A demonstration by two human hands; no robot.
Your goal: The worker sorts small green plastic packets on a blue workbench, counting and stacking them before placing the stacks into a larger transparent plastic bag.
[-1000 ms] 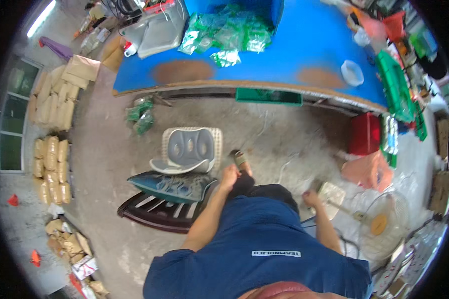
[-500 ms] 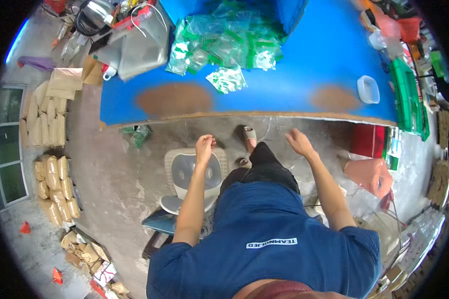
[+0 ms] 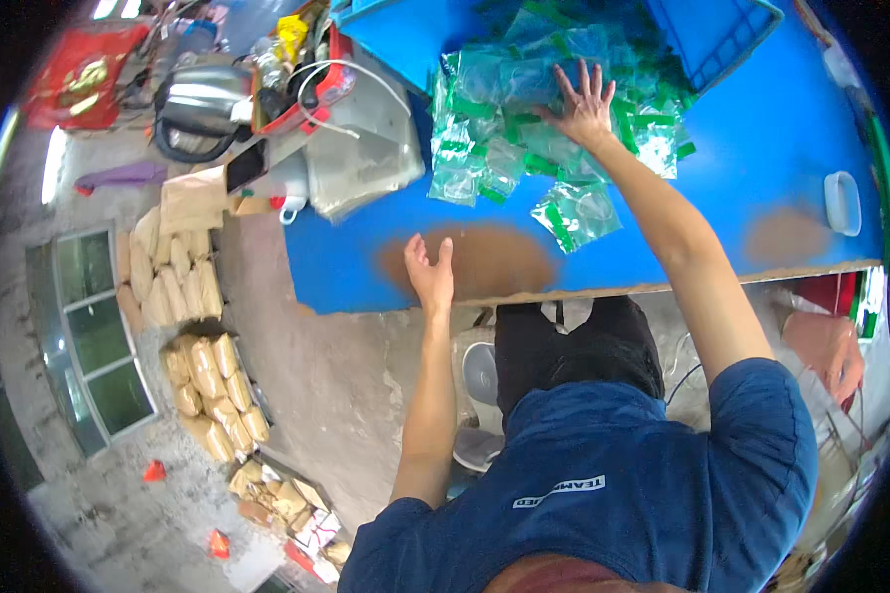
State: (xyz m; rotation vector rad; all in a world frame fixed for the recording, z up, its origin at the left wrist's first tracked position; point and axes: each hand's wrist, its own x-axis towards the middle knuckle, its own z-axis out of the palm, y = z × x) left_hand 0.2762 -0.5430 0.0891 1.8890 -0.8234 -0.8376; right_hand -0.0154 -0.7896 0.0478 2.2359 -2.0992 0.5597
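A heap of small clear plastic bags with green strips [image 3: 524, 79] spills out of a blue bin [image 3: 722, 44] onto the blue table [image 3: 702, 222]. My right hand [image 3: 585, 107] lies on this heap with its fingers spread and grips nothing. One bag [image 3: 576, 212] lies a little apart, nearer the table's front edge. My left hand [image 3: 430, 275] hovers by the brown worn patch [image 3: 499, 262] near that edge, thumb and fingers apart, with nothing in it.
Left of the heap stands a translucent container [image 3: 356, 148], with a phone [image 3: 246, 165] and a kettle [image 3: 203, 109] beyond it. A small white dish [image 3: 842, 203] sits at the table's right. Brown packages [image 3: 218, 390] are stacked on the floor at left.
Both hands have moved forward from in front of the table to over it. My right hand has come down on the bags. My view has shifted to the left.
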